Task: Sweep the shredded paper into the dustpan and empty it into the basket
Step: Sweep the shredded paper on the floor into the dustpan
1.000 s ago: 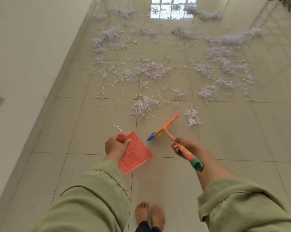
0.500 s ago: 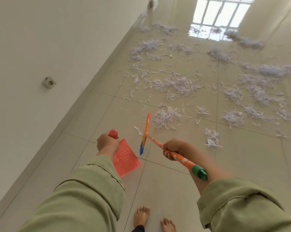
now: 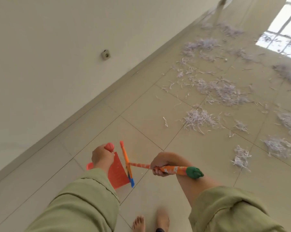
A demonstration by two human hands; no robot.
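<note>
Above tiles | left hand (image 3: 102, 157) grips dustpan (image 3: 117, 172) | right hand (image 3: 159, 164) grips broom (image 3: 169, 169) (paper (image 3: 198, 118) apart)

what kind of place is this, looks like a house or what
Probably an unfurnished indoor room or hallway: a pale tiled floor, a plain wall with a socket, and window light reflected on the tiles.

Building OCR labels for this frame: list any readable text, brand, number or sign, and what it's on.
None readable.
Broom handle: pale marks on the orange, too blurred to tell whether they are text or pattern.
Dustpan, wall socket, shredded paper: no print can be made out.
</note>
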